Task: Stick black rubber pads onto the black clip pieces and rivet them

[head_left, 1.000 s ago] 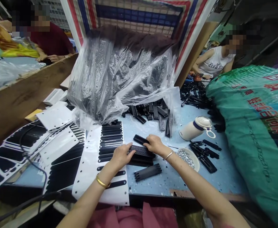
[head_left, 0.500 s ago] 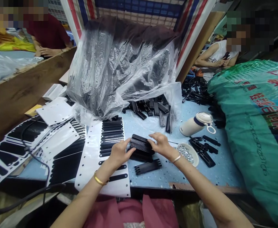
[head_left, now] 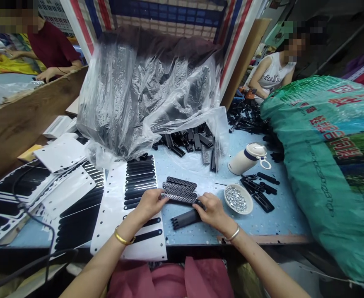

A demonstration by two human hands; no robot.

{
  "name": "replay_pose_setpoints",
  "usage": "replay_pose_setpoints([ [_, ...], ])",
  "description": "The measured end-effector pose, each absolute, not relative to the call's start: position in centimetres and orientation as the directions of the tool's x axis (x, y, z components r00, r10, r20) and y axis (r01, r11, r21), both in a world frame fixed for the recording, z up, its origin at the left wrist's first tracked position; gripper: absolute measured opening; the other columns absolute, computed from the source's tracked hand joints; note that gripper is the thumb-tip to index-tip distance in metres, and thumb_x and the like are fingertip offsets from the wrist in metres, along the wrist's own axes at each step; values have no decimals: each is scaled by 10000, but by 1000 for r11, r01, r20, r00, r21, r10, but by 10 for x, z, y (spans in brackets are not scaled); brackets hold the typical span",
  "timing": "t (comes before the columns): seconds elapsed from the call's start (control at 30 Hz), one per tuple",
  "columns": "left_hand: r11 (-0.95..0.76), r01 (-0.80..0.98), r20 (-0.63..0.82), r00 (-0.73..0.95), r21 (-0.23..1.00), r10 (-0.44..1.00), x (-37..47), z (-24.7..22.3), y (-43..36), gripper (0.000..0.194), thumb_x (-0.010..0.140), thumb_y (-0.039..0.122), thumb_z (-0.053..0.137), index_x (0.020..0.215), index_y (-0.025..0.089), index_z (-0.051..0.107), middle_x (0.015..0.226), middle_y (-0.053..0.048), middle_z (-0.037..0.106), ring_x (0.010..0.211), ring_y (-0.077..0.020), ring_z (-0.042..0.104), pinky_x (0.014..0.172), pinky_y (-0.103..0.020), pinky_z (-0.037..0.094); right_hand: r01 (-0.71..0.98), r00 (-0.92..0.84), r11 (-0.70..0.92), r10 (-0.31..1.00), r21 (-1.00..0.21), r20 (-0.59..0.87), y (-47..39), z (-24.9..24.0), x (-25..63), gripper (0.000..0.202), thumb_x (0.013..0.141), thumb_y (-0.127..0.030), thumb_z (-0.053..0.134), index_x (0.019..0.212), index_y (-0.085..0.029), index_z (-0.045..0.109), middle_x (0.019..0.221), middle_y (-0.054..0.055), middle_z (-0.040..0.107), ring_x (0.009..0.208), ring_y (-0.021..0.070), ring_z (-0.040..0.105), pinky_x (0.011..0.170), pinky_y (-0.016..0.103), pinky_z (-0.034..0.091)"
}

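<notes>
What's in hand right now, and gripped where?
The nearest perforated black strip, held by its ends: left hand at the left end, right hand at the right.

The speckled pale-blue bench (head_left: 287, 223) bears overlapping white sheets (head_left: 70, 192) at left, a long sheet with black strips (head_left: 112, 207), perforated black bars (head_left: 180, 189), a notched black piece (head_left: 184, 219), a white bowl (head_left: 245, 210) of small metal pieces (head_left: 237, 198), a cream bottle (head_left: 239, 162) and scattered black parts (head_left: 263, 200).
</notes>
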State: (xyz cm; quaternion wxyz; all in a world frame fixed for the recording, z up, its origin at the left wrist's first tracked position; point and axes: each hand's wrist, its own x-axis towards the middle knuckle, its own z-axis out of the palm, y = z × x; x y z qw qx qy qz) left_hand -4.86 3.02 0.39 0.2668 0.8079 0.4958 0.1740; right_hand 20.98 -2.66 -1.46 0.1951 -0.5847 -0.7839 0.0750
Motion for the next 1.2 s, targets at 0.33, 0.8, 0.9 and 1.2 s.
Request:
replay_pose_setpoints([
  [0.33, -171, 392, 150, 82, 904, 985, -32, -10, 57, 502, 886, 370, 471, 1319, 121, 520, 1359, -143, 553, 1255, -265, 523, 1051, -411, 425, 808, 50, 76, 979, -584, 197, 1, -34, 217, 312, 879, -220, 422, 1056, -129, 663, 873, 127, 710, 750, 222, 659, 734, 357, 527],
  [0.8, -174, 484, 179, 37, 858, 983, -17, -11, 30, 383, 882, 382, 489, 1108, 118, 650, 1145, -148, 681, 1090, -283, 627, 973, -433, 476, 850, 35, 61, 984, -524, 173, -21, -34, 228, 295, 848, -242, 475, 1028, -105, 663, 812, 115, 689, 754, 225, 638, 732, 337, 487],
  [0.9, -375, 644, 351, 172, 667, 921, -31, -7, -1, 318, 855, 417, 559, 966, 139, 667, 831, -105, 712, 774, -245, 671, 760, -387, 532, 861, -20, 68, 995, -504, 100, -45, -27, 232, 293, 750, -348, 646, 954, -142, 686, 668, 49, 641, 623, 204, 590, 625, 311, 448],
  [1.2, -513, 741, -157, 622, 433, 767, -29, 4, -42, 195, 867, 244, 487, 962, 149, 628, 811, -105, 692, 752, -244, 653, 670, -322, 480, 884, -190, 157, 981, -441, -32, -65, -13, 222, 223, 809, -373, 657, 725, -168, 633, 657, 26, 611, 589, 150, 535, 570, 260, 348],
])
